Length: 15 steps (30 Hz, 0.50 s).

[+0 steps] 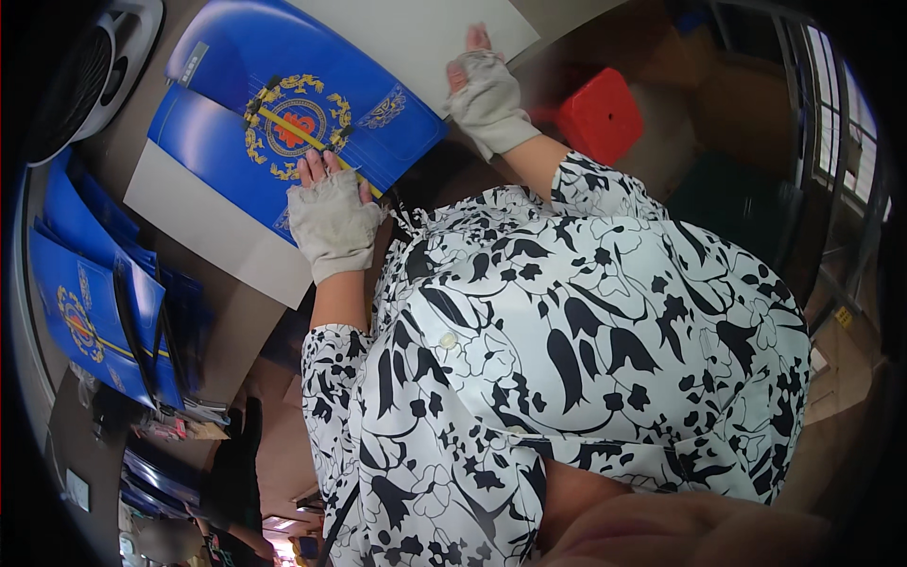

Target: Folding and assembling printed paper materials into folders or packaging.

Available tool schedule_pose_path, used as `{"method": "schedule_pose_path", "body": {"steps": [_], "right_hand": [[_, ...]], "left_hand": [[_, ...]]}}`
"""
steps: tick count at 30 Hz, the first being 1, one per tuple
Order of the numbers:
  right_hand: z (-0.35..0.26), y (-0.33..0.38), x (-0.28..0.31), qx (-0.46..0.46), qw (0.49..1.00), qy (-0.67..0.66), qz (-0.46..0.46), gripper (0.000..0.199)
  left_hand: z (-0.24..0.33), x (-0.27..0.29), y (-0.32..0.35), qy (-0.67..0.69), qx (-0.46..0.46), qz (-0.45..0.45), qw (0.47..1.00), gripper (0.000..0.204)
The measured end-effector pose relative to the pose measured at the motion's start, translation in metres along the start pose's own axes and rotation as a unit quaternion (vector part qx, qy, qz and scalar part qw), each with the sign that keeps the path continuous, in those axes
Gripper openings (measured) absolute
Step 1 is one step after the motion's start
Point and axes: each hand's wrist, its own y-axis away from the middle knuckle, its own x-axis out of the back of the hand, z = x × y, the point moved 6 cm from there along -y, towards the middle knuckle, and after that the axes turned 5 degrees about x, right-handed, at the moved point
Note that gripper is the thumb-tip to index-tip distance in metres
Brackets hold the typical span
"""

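A glossy blue printed bag or folder (378, 71) with a gold wreath and a red emblem lies on the table. A yellow strip (295, 127) with dark ends runs across it. My left hand (331, 219), in a pale fingerless glove, rests on its near edge with the fingers stretched out beside the strip. In a matching glove, my right hand (489, 102) is at the right corner of the blue piece, over a white sheet (449, 28). Its fingers are extended and no object shows in them.
More blue printed pieces (90, 312) are stacked at the left. A white board (203, 231) sticks out under the blue piece. A fan-like appliance (99, 71) stands at the far left. To the right is a red stool (602, 115). Another person (231, 482) is at the lower left.
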Motion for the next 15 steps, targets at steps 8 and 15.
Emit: {"method": "schedule_pose_path", "body": {"steps": [8,15], "right_hand": [[-0.024,0.012,0.025,0.04,0.998,0.049,-0.014,0.081],[-0.025,-0.033,0.041,0.092,0.994,0.049,0.023,0.088]], "left_hand": [[0.021,-0.004,-0.003,0.019,-0.01,0.008,1.0,0.069],[0.036,-0.002,-0.002,0.01,0.009,-0.021,1.0,0.07]]}}
